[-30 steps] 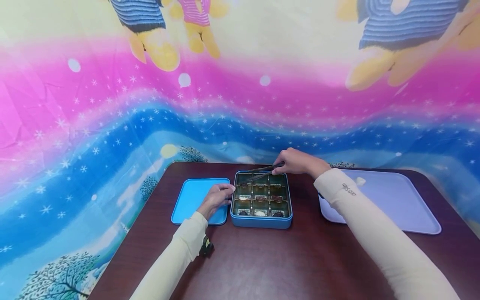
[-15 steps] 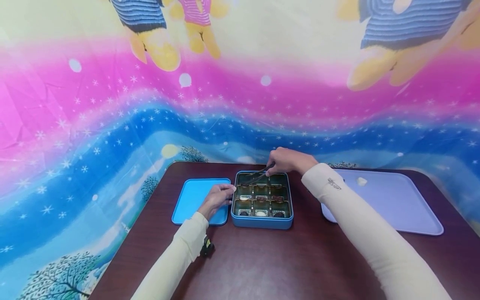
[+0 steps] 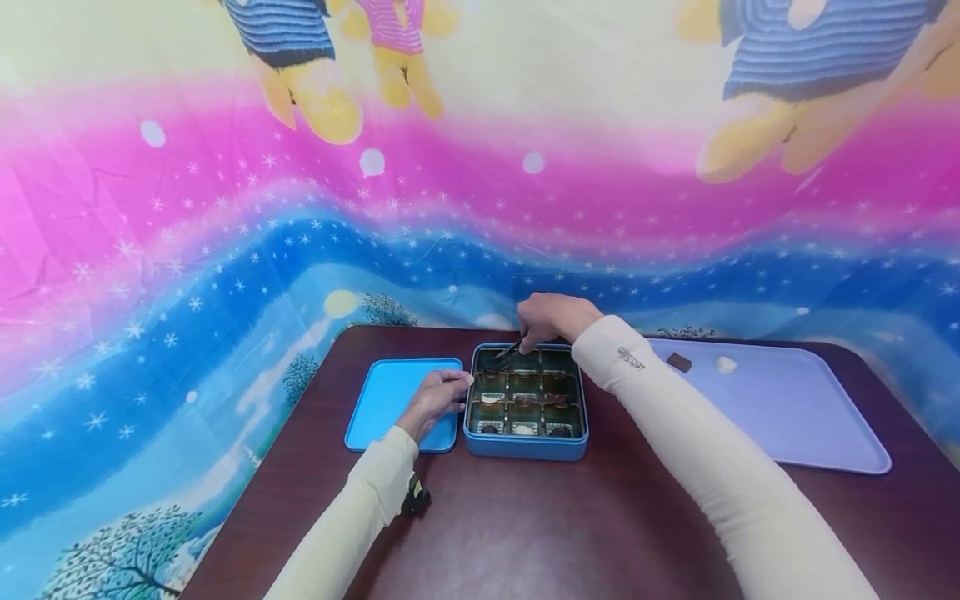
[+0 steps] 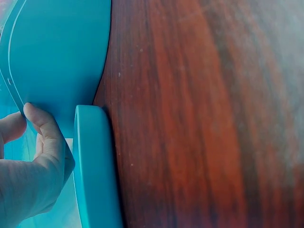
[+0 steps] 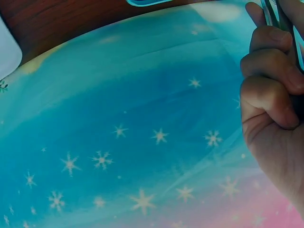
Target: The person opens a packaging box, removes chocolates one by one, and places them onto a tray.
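A blue square tin [image 3: 525, 448] stands on the table, its insert divided into several compartments with dark, brown and white chocolates [image 3: 523, 430] in them. My left hand [image 3: 433, 402] pinches the tin's left rim between thumb and forefinger; the left wrist view shows the thumb and fingertip meeting at the rim [image 4: 13, 85]. Over the tin's back part, my right hand [image 3: 553, 317] grips dark tweezers [image 3: 511, 350], whose tips point down into the back left compartment. Curled fingers wrap the tweezers [image 5: 286, 21] in the right wrist view. What lies between the tips is too small to make out.
Left of the tin lies a flat light-blue lid [image 3: 397, 400], partly under my left hand. A lilac tray [image 3: 795, 417] on the right bears a brown chocolate [image 3: 679, 362] and a white chocolate [image 3: 725, 365]. A printed cloth [image 3: 480, 208] hangs behind the table.
My right hand has moved left and the tweezers' tips have lowered into the back left compartment. The sleeve's shift uncovers the brown chocolate on the tray. My left hand stays at the rim.
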`<state>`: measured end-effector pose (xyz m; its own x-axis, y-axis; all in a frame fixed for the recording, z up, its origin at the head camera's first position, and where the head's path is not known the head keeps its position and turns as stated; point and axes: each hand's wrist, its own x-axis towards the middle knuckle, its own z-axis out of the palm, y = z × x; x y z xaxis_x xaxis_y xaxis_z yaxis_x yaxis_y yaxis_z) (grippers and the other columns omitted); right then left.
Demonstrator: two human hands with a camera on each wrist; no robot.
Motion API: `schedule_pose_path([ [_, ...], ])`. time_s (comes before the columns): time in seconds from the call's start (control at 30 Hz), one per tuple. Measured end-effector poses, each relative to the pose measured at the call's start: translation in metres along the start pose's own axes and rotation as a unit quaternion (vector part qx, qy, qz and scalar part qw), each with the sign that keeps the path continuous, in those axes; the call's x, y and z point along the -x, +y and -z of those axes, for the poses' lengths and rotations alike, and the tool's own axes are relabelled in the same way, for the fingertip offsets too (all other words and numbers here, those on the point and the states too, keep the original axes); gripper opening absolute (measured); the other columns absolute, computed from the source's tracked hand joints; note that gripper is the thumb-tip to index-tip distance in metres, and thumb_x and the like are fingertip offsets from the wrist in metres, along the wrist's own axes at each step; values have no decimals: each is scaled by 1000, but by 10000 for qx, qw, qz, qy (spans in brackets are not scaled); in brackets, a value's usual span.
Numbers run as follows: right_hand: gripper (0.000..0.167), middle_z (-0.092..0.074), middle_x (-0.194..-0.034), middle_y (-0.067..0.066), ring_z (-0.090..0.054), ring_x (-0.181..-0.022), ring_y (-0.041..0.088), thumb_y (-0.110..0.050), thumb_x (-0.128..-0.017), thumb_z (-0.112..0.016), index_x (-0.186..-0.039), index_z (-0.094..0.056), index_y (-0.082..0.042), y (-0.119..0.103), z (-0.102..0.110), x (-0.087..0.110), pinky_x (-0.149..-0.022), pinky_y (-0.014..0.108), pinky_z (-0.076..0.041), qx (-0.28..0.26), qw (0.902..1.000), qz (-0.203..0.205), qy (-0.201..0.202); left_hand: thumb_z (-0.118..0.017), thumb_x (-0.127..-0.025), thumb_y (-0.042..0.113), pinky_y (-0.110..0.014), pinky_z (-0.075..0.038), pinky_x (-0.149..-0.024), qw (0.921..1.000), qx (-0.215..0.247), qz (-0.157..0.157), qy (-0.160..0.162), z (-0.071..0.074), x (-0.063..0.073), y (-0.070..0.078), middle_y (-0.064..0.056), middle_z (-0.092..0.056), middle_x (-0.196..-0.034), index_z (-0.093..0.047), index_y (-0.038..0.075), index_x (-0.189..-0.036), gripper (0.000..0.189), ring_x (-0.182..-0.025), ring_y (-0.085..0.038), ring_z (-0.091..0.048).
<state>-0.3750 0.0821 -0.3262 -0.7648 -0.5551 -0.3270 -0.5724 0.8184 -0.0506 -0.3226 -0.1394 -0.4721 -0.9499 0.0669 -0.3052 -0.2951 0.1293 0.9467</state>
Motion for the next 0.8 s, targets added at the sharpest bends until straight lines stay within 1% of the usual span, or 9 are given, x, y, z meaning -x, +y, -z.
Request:
schedule_pose_path([
  [0.07, 21, -70, -89, -1, -58, -71, 11, -35, -93, -72, -97, -78, -15, -2, 0, -2, -72, 34, -51, 73, 9999, -68, 4, -61, -101, 20, -29, -56, -72, 10000, 2, 6, 8, 0, 0, 0, -15, -62, -124, -60, 0, -129, 36, -89, -17, -64],
  [0.2, 21, -63, -81, -4, -52, -68, 10, -36, -92, -73, -93, -76, -15, -6, 0, -4, -69, 32, -48, 110, 9998, -163, 0, -62, -100, 20, -30, -56, -73, 10000, 13, 12, 50, 0, -1, -1, -15, -63, -123, -60, 0, -129, 35, -92, -18, -65],
  [0.33, 19, -70, -90, 1, -58, -72, 13, -36, -91, -74, -93, -75, -16, -9, 0, -5, -70, 34, -49, 66, 9997, -218, -28, -63, -100, 21, -31, -56, -75, 10000, -12, 7, 64, 0, -2, -3, -14, -62, -124, -60, 1, -129, 36, -96, -20, -64],
  [0.4, 19, -68, -87, 0, -56, -72, 12, -36, -92, -73, -92, -74, -17, -10, -2, -7, -69, 34, -48, 33, 9996, -258, -61, -62, -100, 22, -30, -56, -75, 10000, -23, -15, 60, 1, -2, -4, -15, -62, -125, -60, 1, -130, 36, -96, -20, -64],
  [0.5, 24, -52, -68, -6, -44, -61, 10, -36, -91, -74, -77, -65, -18, -11, -6, -11, -64, 32, -43, -17, 9994, -329, -142, -62, -100, 21, -30, -56, -74, 10000, 2, -40, 48, 1, -2, -4, -15, -62, -125, -60, 1, -130, 36, -95, -19, -64],
  [0.57, 27, -42, -64, -6, -38, -59, 11, -36, -92, -73, -75, -63, -18, -12, -8, -11, -62, 32, -39, -77, 9991, -381, -182, -62, -101, 22, -30, -56, -74, 10000, 4, -49, 37, 1, -1, -4, -15, -62, -125, -60, 0, -130, 37, -94, -19, -65],
  [0.63, 36, -30, -60, -6, -29, -55, 11, -36, -92, -73, -67, -55, -18, -10, -10, -12, -59, 31, -34, -131, 9989, -388, -227, -62, -100, 22, -30, -56, -74, 10000, 5, -48, 49, 0, -1, -4, -15, -63, -124, -60, 0, -130, 37, -94, -19, -65],
  [0.73, 40, -28, -57, -6, -24, -52, 11, -36, -93, -72, -63, -52, -19, -7, -13, -14, -56, 30, -31, -196, 9990, -329, -222, -62, -100, 22, -30, -56, -75, 10000, 6, -25, 68, 0, -2, -4, -15, -62, -124, -60, 1, -130, 37, -95, -20, -65],
  [0.8, 48, -22, -55, -5, -17, -50, 12, -35, -93, -71, -59, -42, -20, -5, -14, -16, -53, 29, -26, -250, 9990, -278, -247, -63, -100, 22, -30, -56, -75, 10000, 9, -5, 82, 0, -2, -5, -14, -63, -123, -61, 1, -129, 36, -95, -20, -64],
])
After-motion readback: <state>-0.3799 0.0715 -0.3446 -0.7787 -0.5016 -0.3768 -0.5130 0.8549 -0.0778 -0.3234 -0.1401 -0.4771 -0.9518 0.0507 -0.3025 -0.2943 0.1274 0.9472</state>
